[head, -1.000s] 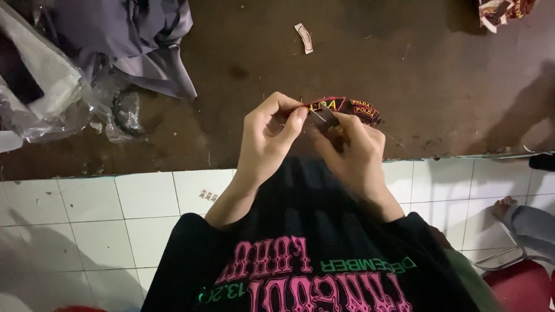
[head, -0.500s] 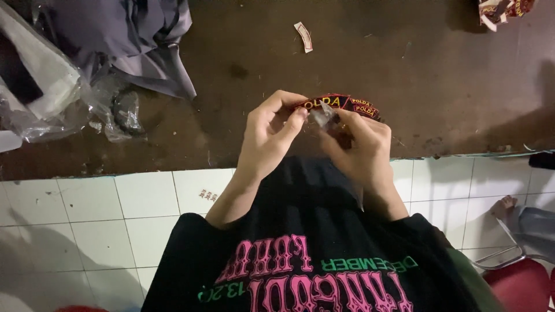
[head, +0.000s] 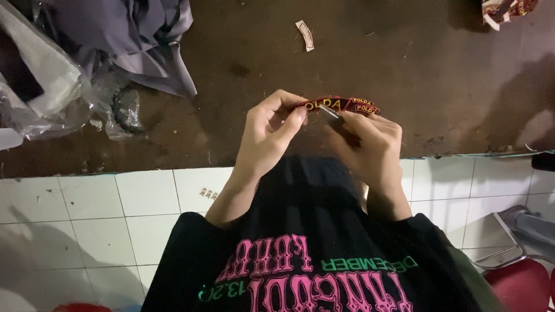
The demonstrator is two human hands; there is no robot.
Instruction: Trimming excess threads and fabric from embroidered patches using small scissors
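Above the near edge of the brown table (head: pixel 439 86), the left hand (head: pixel 269 136) pinches a curved maroon embroidered patch (head: pixel 324 104) by its end, with more patches fanned behind it. The right hand (head: pixel 367 147) grips a small metal tool (head: pixel 332 114), its tip touching the patch's lower edge. Being so close to the left thumb, the tip could slip and nick skin or cut the embroidery. A loose patch strip (head: pixel 304 34) lies farther back on the table, grey cloth (head: pixel 124 34) at its far left
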